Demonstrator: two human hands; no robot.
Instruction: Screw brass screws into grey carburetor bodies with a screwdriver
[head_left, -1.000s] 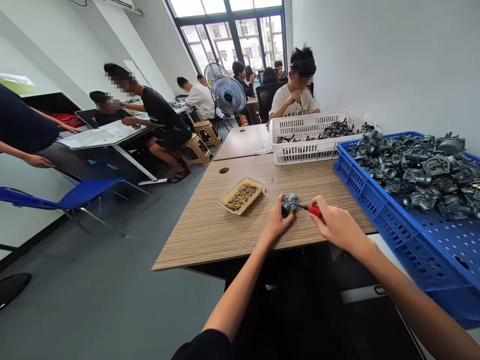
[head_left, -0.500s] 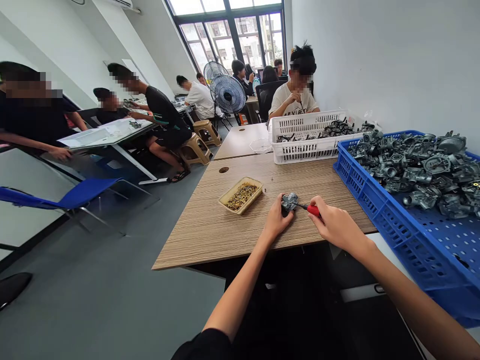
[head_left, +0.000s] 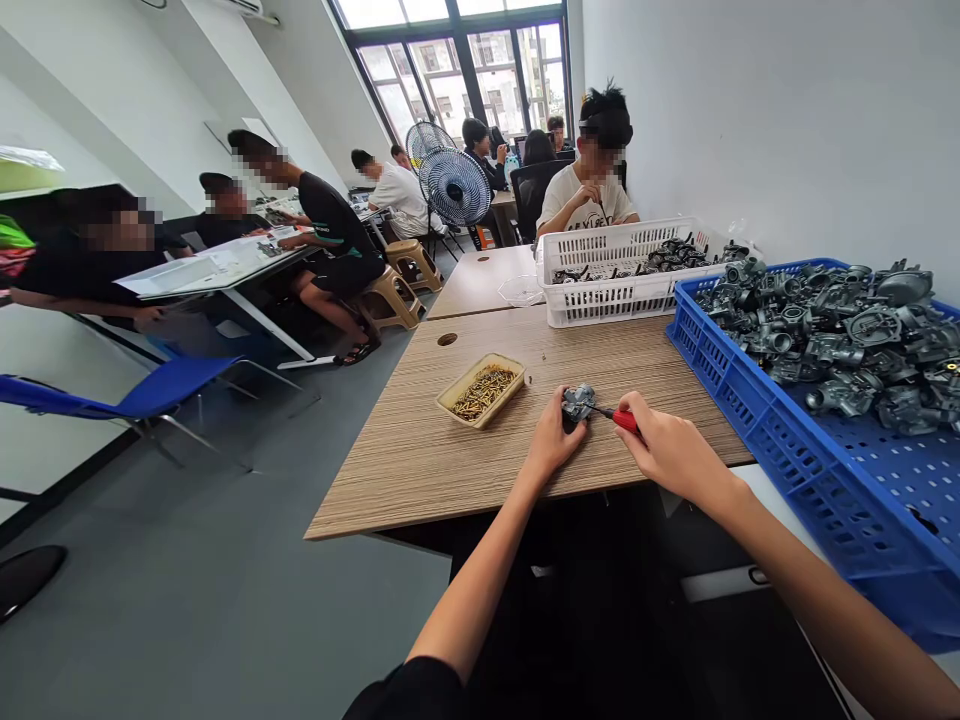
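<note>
My left hand (head_left: 553,437) is closed around a grey metal carburetor body (head_left: 578,402), held just over the wooden table (head_left: 390,470). In my right hand (head_left: 667,440) is a screwdriver (head_left: 625,421) with a red handle. Its dark shaft points left and its tip meets the carburetor; the exact spot of contact is too small to make out. Left of my hands stands a cream tray (head_left: 480,422) full of small brass-coloured parts (head_left: 487,390). A tiny metal piece (head_left: 530,379) lies on the table between the tray and the carburetor.
A blue crate (head_left: 780,440) heaped with carburetors (head_left: 832,330) stands at my right. Behind the table's middle is a white basket (head_left: 615,300) with more metal parts. A person (head_left: 589,190) sits beyond it. Other people work at a table on the left, near a blue chair (head_left: 165,390).
My hands, the carburetor and the screwdriver stay almost in place. At the far left, a person in black has leaned lower and to the right.
</note>
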